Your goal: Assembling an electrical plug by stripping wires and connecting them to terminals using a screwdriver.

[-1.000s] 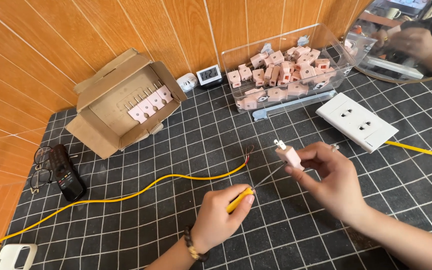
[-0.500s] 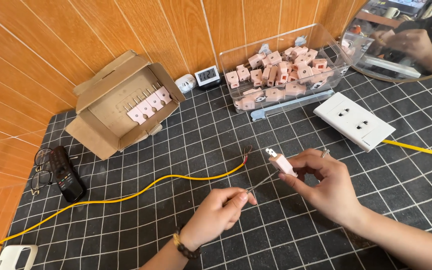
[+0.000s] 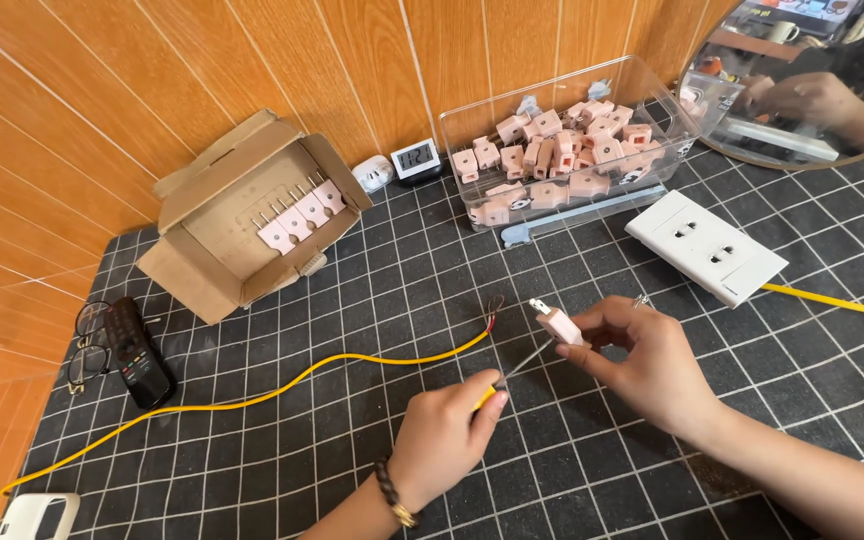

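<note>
My right hand [image 3: 649, 366] pinches a small pink plug [image 3: 556, 322], its two metal prongs pointing up and left. My left hand [image 3: 443, 440] grips a screwdriver with a yellow handle [image 3: 487, 394]; its thin metal shaft [image 3: 527, 364] runs up to the underside of the plug. A yellow cable [image 3: 282, 391] lies across the black grid mat, its bare stripped end [image 3: 493, 305] resting just left of the plug.
A clear box of several pink plugs [image 3: 564, 156] stands at the back, an open cardboard box with plugs [image 3: 252, 215] to its left. A white wall socket plate [image 3: 707, 246], a small digital clock [image 3: 416, 157], a black remote [image 3: 138, 350], glasses and a round mirror [image 3: 802, 90] surround the work area.
My right hand has turned the plug slightly and shifted it a little left. My left hand has kept the screwdriver against it, moving only slightly.
</note>
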